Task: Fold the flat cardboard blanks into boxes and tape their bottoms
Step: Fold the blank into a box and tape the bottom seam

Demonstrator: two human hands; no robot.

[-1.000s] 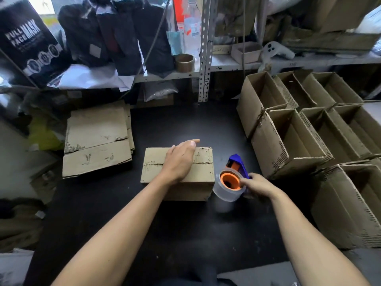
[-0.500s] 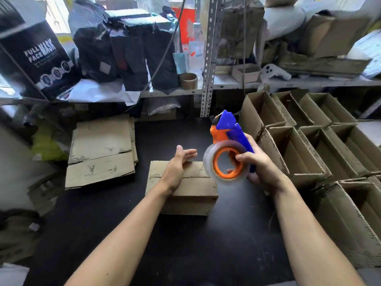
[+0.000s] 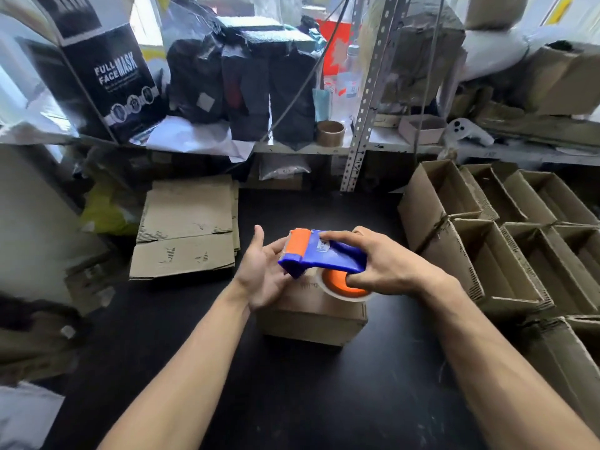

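A matte black table (image 3: pixel 292 401) is spreading across the near and middle ground, smooth and dark. Along its right side, open-topped boxes (image 3: pixel 506 241) of brown corrugated cardboard are standing packed in rows, their cut edges showing the ragged fluting. At the far left of the table, a stack of flat blanks (image 3: pixel 186 232) of the same rough brown board is lying with its flaps toward the near side. Behind, a grey metal shelf (image 3: pixel 324 147) with a perforated upright is carrying dark bags and a black carton printed "FULL FACE MASK" (image 3: pixel 107 76).

In the middle of the table a folded box (image 3: pixel 311 316) is sitting with its closed flaps facing up, a plain rectangular block with a seam running across the top.

Both bare forearms are reaching in from the near edge and meeting over the box. The right hand (image 3: pixel 383 267) is gripping a tape dispenser (image 3: pixel 324 254) just above the box's top, fingers wrapped over the glossy blue plastic body and thumb curled underneath beside the orange hub of the clear tape roll. The left hand (image 3: pixel 263 271) is turning palm-up at the dispenser's orange roller end, thumb standing up and fingers reaching under the blade end; whether they are pinching tape is not discernible.
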